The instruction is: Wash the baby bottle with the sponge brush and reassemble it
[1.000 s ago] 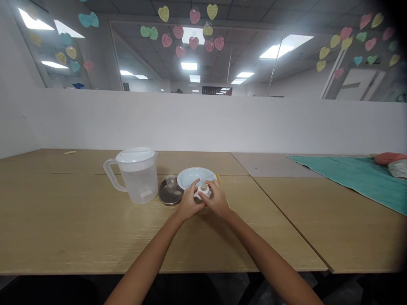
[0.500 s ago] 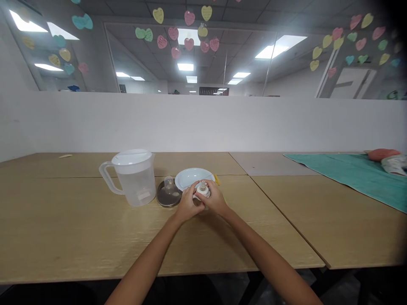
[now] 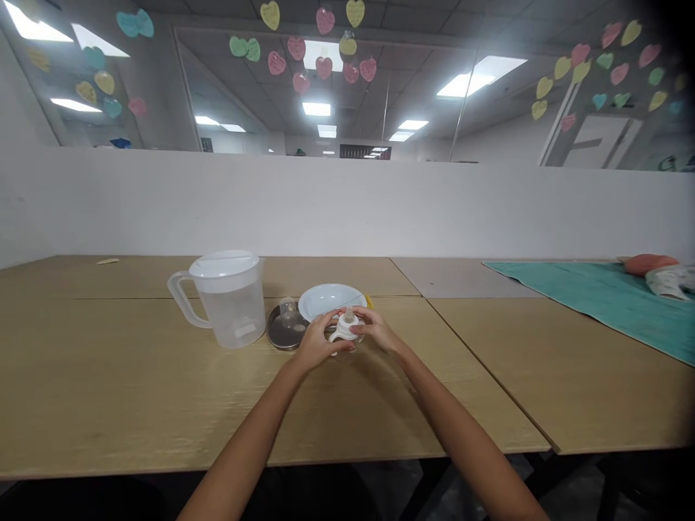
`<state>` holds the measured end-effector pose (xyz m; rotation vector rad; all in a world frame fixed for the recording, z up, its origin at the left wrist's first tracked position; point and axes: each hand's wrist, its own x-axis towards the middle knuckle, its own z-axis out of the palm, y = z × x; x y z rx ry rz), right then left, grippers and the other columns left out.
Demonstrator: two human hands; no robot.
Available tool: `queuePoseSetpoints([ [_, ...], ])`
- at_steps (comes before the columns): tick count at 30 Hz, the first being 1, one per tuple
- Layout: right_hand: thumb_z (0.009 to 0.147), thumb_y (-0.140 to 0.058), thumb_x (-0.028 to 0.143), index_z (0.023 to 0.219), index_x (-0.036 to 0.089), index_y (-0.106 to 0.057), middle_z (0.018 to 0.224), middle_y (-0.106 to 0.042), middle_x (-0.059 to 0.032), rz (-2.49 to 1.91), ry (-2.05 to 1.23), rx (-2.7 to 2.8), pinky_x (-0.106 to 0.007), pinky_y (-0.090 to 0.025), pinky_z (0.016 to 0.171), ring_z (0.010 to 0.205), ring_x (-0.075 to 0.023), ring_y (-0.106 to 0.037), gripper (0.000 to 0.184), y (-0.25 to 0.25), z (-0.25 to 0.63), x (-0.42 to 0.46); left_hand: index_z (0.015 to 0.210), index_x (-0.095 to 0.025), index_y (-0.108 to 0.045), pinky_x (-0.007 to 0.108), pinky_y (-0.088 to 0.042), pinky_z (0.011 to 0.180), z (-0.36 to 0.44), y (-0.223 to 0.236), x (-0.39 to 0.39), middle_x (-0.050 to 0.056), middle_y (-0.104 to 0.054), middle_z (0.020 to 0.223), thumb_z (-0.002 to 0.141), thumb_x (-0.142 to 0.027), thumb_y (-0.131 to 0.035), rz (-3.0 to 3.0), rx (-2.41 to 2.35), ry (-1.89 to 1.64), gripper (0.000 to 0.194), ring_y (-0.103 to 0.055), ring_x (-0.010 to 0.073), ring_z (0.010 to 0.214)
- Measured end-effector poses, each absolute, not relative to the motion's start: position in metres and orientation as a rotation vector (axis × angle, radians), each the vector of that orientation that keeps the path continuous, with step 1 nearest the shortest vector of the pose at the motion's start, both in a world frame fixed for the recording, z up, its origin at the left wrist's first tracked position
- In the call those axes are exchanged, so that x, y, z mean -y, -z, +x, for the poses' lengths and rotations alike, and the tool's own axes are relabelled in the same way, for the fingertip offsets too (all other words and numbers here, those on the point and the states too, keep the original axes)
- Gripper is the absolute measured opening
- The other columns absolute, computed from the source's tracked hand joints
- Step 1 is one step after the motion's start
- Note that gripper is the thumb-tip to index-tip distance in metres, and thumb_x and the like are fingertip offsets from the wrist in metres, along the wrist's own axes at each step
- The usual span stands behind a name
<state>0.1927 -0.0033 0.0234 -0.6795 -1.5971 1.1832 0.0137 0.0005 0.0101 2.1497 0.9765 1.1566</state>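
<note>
Between my hands is a baby bottle point(image 3: 344, 330) with a white collar, a clear teat on top and a white side handle. My left hand point(image 3: 317, 343) curves around its left side, thumb in front. From the right, my right hand point(image 3: 376, 330) grips the collar with thumb and fingers. The bottle's lower body is mostly hidden by my hands. Just behind stands a white bowl point(image 3: 320, 300), a thin clear stick lying across it. To the left, a round metal tray point(image 3: 279, 336) holds a clear dome-shaped cap point(image 3: 288, 308).
A lidded translucent pitcher point(image 3: 234, 307) stands on the wooden table point(image 3: 135, 391), left of the tray. Something yellow point(image 3: 369, 300) shows beside the bowl. A green cloth point(image 3: 597, 297) lies at the right, with a reddish item point(image 3: 649, 263) on it. A white wall point(image 3: 326, 210) rises behind.
My fingers have shifted around the bottle, and more of its white collar and handle now shows. My right hand has opened out slightly to the right. The view has tilted a little.
</note>
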Motion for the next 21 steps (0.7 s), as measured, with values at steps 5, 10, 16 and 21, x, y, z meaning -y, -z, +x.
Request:
queuePoseSetpoints([
  [5,0.065,-0.058,0.024,0.103,0.019,-0.063,0.097,-0.063,-0.0028,-0.705,-1.153,1.651,-0.034,-0.039,0.086,0.094,-0.0214,-0.055,0.039,-0.020,0.194,0.001,0.125,-0.022,-0.046,0.039,-0.042,0.091,0.015,-0.004,-0.001,0.009,-0.059,0.112,0.057,-0.045,-0.075,2.177,-0.988,-1.188,0.078,-0.055,0.0254,0.104],
  [10,0.071,-0.057,0.030,0.099,0.020,-0.064,0.096,-0.055,-0.0040,-0.745,-0.785,1.818,-0.034,-0.040,0.087,0.094,-0.0205,-0.052,0.031,-0.025,0.194,0.006,0.121,-0.022,-0.049,0.039,-0.041,0.088,0.017,-0.003,0.001,0.007,-0.059,0.106,0.055,-0.049,-0.074,2.250,-1.091,-1.228,0.076,-0.055,0.0233,0.097],
  [16,0.069,-0.063,0.037,0.091,0.018,-0.060,0.088,-0.053,-0.0024,-0.891,-0.517,1.856,-0.030,-0.042,0.077,0.083,-0.0168,-0.052,0.029,-0.025,0.190,0.009,0.118,-0.022,-0.052,0.039,-0.039,0.083,0.022,-0.001,0.006,0.005,-0.061,0.095,0.058,-0.050,-0.072,2.361,-1.227,-1.287,0.069,-0.052,0.0237,0.091],
  [21,0.067,-0.064,0.039,0.081,0.018,-0.053,0.080,-0.052,-0.0023,-1.048,-0.186,1.710,-0.031,-0.042,0.072,0.078,-0.0175,-0.050,0.028,-0.012,0.177,0.008,0.120,-0.021,-0.049,0.038,-0.035,0.081,0.026,0.003,0.011,0.006,-0.061,0.100,0.064,-0.045,-0.069,2.413,-1.310,-1.303,0.064,-0.052,0.0245,0.092],
])
